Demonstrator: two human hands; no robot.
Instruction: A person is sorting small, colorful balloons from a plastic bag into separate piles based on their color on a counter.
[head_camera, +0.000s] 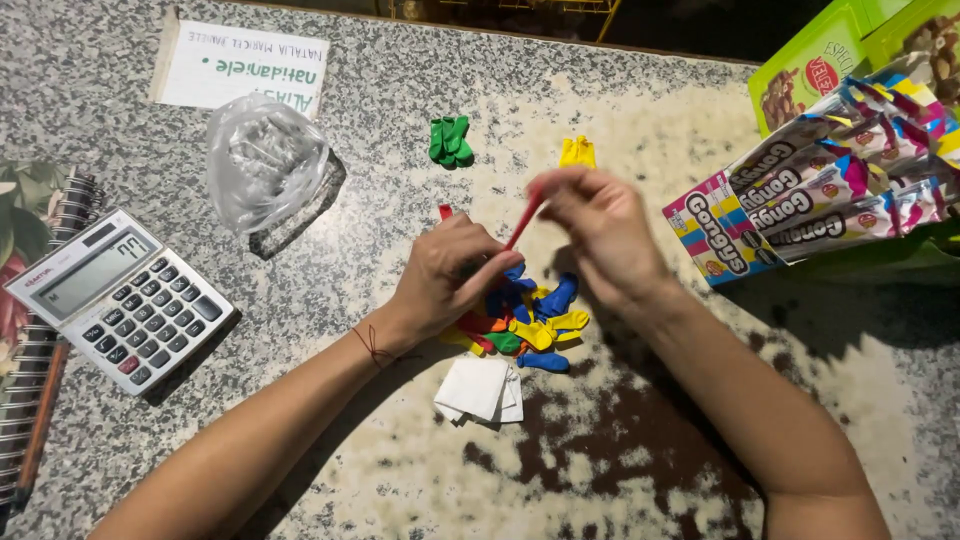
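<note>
At the far left edge I see a spiral notebook (35, 330) with a flowered cover, and lying partly over it a grey calculator (120, 300) set at a slant. Farther back sits a white printed card (245, 65), and just right of the calculator a crumpled clear plastic bag (262, 160) rests on the speckled stone counter (400, 90). Moving toward the middle, a small bunch of green balloons (450, 140) lies on the far side. My left hand (445, 280) comes in from the near left, a thin red thread around its wrist, fingers pinched closed on the lower end of a red balloon (525, 220). The balloon runs up and to the right as a stretched strip into my right hand (600, 225), whose fingertips are closed on its upper end, so both hands hold it just above the counter. Beneath and between the hands lies a pile of loose balloons (530, 320) in blue, yellow, red, green and orange, with a few folded white paper squares (480, 390) just nearer than the pile. A yellow balloon (577, 152) lies alone beyond my right hand. At the far right, several colourful snack packets (800, 200) fan out from a green carton (830, 55).
</note>
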